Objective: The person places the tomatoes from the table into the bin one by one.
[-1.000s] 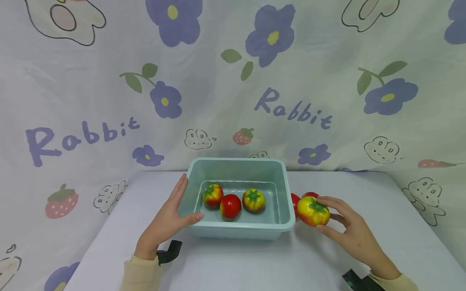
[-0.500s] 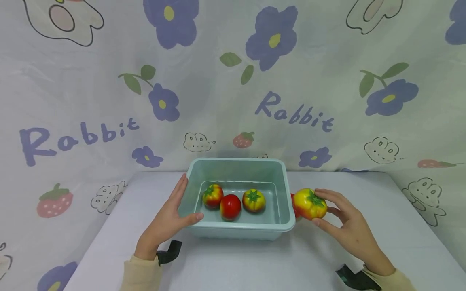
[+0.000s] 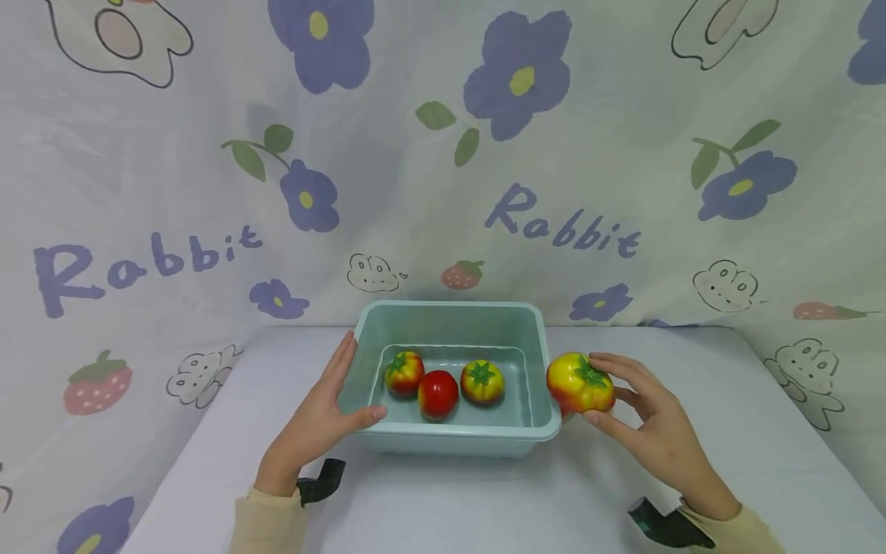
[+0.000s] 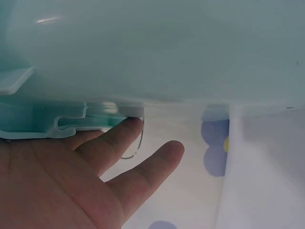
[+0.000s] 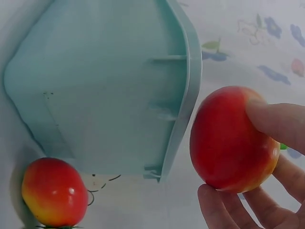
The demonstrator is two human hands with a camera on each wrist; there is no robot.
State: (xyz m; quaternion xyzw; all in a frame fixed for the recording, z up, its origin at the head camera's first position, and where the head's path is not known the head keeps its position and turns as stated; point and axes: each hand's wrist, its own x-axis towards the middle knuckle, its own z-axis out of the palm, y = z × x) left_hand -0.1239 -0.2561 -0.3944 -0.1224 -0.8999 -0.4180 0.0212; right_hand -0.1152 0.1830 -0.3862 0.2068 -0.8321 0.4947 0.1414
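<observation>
Right hand (image 3: 657, 431): fingers and thumb curled round a red-and-yellow toy tomato (image 3: 579, 383), lifted beside the right rim of the teal plastic tub (image 3: 450, 442); green calyx faces up and toward the hand; roundish, no clear long axis. Left hand (image 3: 314, 419): fingers straight, flat against the tub's left wall, thumb on the rim. Another tomato (image 5: 53, 192) lies on the table by the tub.

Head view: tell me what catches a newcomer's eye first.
The teal bin at mid-table, with three tomatoes in a row inside. At its right rim, the right hand holds a red-yellow tomato off the table. The left hand rests on the bin's left wall.
</observation>
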